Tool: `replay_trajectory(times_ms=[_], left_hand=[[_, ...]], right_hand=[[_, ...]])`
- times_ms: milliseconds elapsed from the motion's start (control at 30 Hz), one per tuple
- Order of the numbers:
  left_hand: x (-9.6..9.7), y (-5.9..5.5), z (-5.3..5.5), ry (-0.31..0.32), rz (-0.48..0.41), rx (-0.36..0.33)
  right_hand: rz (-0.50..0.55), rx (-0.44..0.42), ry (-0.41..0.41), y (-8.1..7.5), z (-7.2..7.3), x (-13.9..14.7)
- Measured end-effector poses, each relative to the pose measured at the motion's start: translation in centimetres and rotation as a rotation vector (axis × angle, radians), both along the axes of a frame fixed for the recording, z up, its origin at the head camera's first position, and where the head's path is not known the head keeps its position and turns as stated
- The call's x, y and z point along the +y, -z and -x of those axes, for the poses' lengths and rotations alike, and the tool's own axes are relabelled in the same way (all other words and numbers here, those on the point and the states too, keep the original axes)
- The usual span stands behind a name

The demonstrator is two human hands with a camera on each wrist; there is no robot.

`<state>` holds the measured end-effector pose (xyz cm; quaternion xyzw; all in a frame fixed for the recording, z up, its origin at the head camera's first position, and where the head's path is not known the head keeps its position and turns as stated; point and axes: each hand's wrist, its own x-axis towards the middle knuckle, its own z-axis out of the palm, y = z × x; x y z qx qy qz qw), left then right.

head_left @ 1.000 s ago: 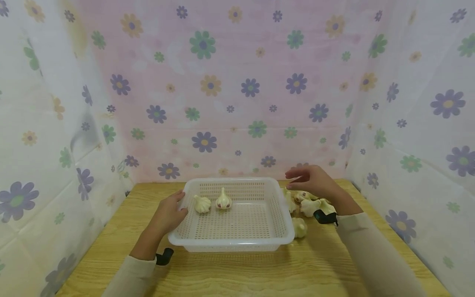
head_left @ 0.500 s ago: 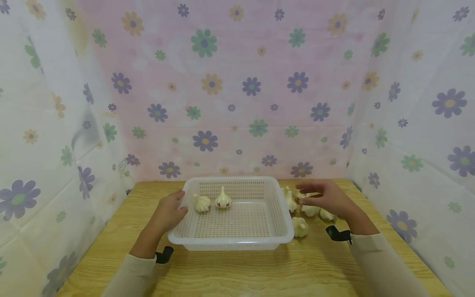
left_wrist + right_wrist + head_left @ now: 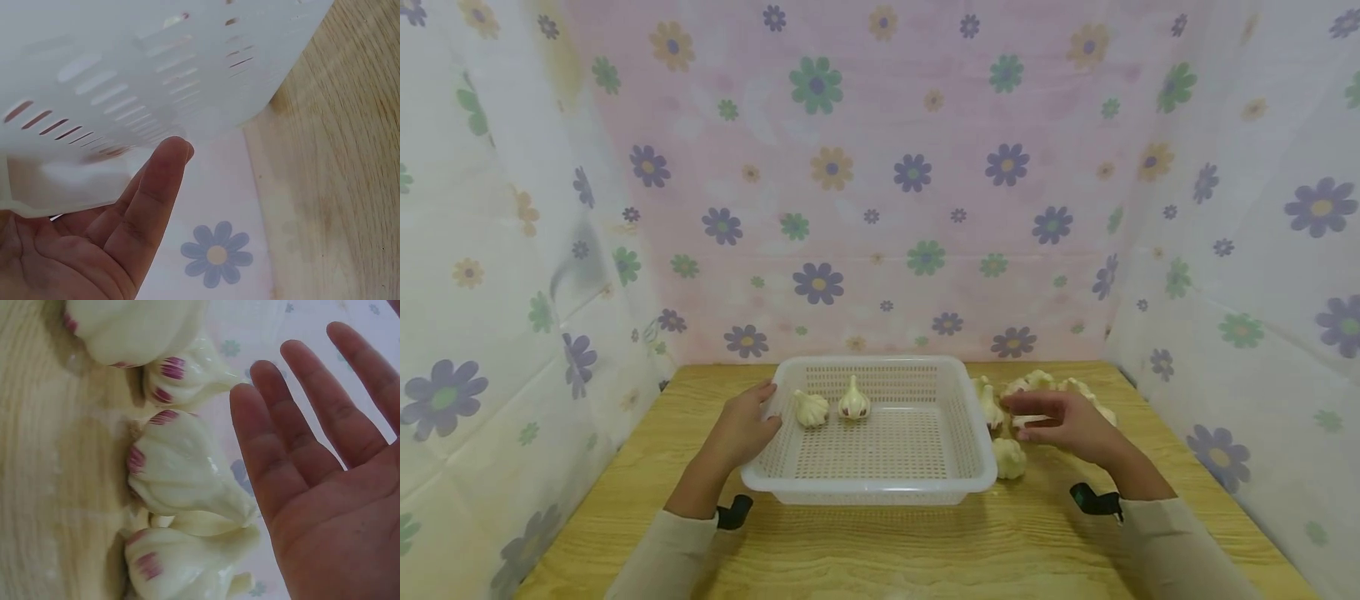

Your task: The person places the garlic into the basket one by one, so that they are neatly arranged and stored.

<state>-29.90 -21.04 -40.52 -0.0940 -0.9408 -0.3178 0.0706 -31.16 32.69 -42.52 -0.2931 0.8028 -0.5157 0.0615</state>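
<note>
In the head view, my left hand (image 3: 741, 432) is gripping the left rim of the white basket (image 3: 880, 485), thumb (image 3: 770, 427) lying over the edge. Two garlic bulbs (image 3: 853, 401) are resting inside, towards the far left. My right hand (image 3: 1073, 425) is hovering among the loose garlic (image 3: 1010, 459) on the table (image 3: 850, 550), just right of the basket. I judge I'm at the picking-up step, gathering bulbs into the basket.

In the left wrist view, my fingers are lying straight and close together outside the basket.

In the right wrist view, my fingers are standing apart, holding nothing; whether one is touching a stalk, I can't quite tell. The next move is probably calling for closing round one bulb and lifting it over the rim.
</note>
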Motion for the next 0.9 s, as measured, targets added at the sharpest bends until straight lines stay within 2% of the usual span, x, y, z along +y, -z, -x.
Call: replay_trajectory(times_ms=[367,600,900], left_hand=[[-0.2,0.0,-0.1,-0.012,-0.007,-0.033],[-0.4,0.2,0.1,-0.006,-0.012,-0.014],[-0.3,0.6,0.4,0.005,-0.015,0.004]], right_hand=[[-0.032,-0.009,-0.086,1.2,0.2,0.0],[-0.054,-0.071,-0.125,1.8,0.6,0.3],[-0.031,-0.134,-0.164,3.6,0.9,1.1]])
